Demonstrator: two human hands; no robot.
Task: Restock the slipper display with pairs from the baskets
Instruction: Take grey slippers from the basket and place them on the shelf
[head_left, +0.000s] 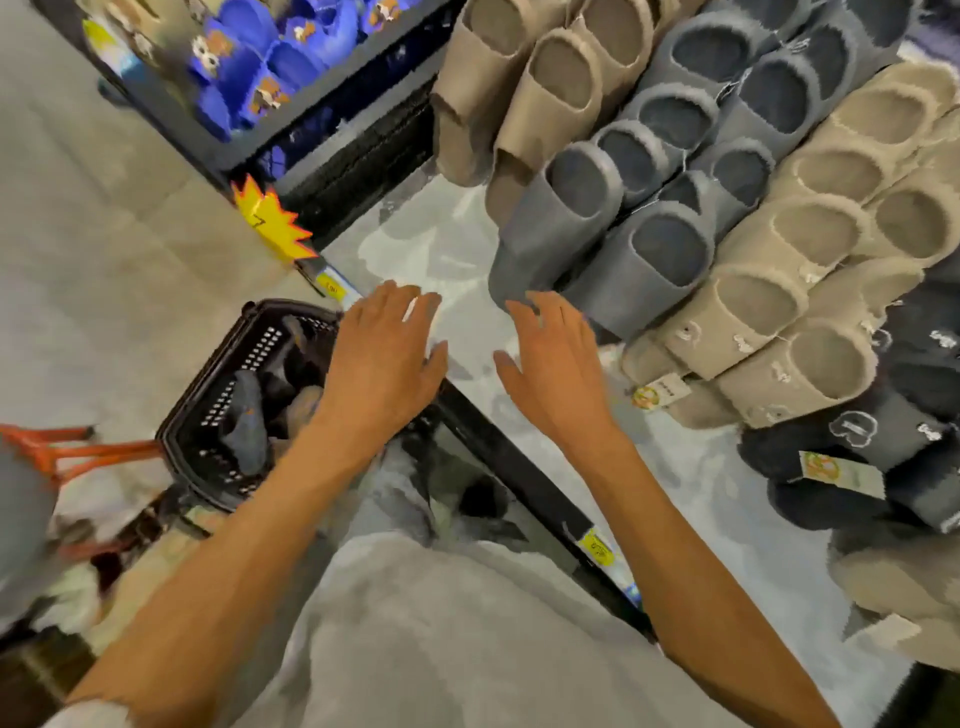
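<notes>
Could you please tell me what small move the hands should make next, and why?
Probably lower the left hand into the basket and grip a pair. It and the right hand are both open and empty. The left hand hovers over the basket's edge, the basket holds slippers, and bare shelf lies beside the grey slippers.
</notes>
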